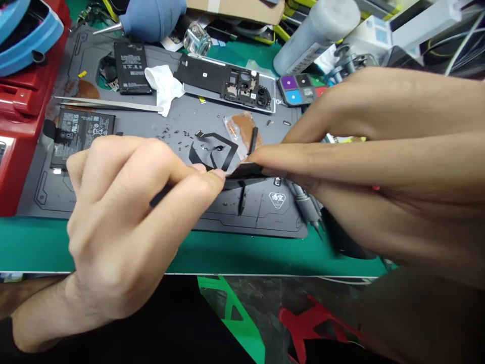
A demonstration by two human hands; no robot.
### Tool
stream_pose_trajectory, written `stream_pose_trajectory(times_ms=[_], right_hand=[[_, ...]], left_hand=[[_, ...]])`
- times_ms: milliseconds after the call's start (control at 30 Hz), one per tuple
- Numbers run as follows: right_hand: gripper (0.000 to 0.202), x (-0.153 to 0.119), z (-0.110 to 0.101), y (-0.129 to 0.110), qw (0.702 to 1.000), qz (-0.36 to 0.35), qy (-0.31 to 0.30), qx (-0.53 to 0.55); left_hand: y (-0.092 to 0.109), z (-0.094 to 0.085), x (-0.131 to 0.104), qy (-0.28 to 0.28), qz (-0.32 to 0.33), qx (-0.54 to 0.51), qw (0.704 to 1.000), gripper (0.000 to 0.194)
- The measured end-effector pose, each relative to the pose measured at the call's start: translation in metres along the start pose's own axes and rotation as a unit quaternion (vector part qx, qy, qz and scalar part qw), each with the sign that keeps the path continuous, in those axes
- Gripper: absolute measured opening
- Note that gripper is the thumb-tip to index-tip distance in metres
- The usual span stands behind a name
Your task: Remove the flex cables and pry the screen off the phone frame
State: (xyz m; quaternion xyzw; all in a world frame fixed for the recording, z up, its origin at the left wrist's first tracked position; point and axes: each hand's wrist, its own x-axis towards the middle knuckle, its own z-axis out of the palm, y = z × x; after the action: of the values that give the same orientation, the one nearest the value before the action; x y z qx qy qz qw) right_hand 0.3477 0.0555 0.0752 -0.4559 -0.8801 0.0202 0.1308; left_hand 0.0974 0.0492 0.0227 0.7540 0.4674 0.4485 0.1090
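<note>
Above the middle of the grey work mat, a thin dark flat piece (pixel 246 171) is held between my two hands. My left hand (pixel 129 217) pinches a pale edge at its left end, thumb and forefinger pressed together. The fingers of my right hand (pixel 364 167) close on its right end and hide much of it, so I cannot tell its exact kind. Just behind lie a black flex cable (pixel 231 149) and an orange-brown piece in clear film (pixel 244 126). A small black strip (pixel 241 199) shows below the held piece.
On the grey mat (pixel 280 222) lie an opened phone (pixel 227 83), two batteries (pixel 131 68), tweezers (pixel 109 104), a white wipe (pixel 163 86) and scattered small screws. A red case (pixel 22 167) flanks the left. A blue air blower (pixel 153 20) and a grey bottle (pixel 318 33) stand behind.
</note>
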Motion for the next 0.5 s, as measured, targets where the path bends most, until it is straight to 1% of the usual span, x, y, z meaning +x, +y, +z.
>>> stream_pose_trajectory(times_ms=[100,167,233,300,367,433,500], right_hand=[[0.033,0.005,-0.001,0.007,0.999,-0.041,-0.005,0.009],[0.034,0.009,-0.002,0.008,0.999,-0.046,-0.005,0.021],[0.034,0.006,-0.003,0.006,0.999,-0.034,-0.005,0.02],[0.03,-0.004,-0.002,0.002,1.0,-0.01,0.005,0.001],[0.023,-0.021,0.001,-0.003,0.999,0.019,0.035,-0.028],[0.029,-0.038,0.004,-0.006,0.996,0.036,0.069,-0.049],[0.035,-0.049,0.008,-0.006,0.994,0.032,0.087,-0.053]], left_hand=[[0.002,0.0,0.0,0.002,0.043,0.052,0.998,0.02],[0.002,0.001,0.0,0.008,0.053,0.051,0.997,0.021],[0.001,0.002,-0.001,0.02,0.066,0.046,0.997,0.021],[-0.003,0.003,-0.001,0.024,0.075,0.047,0.996,0.021],[-0.007,0.004,-0.001,0.022,0.086,0.046,0.995,0.021],[-0.011,0.004,-0.003,0.013,0.09,0.047,0.995,0.024],[-0.013,0.003,-0.005,0.012,0.094,0.053,0.994,0.026]])
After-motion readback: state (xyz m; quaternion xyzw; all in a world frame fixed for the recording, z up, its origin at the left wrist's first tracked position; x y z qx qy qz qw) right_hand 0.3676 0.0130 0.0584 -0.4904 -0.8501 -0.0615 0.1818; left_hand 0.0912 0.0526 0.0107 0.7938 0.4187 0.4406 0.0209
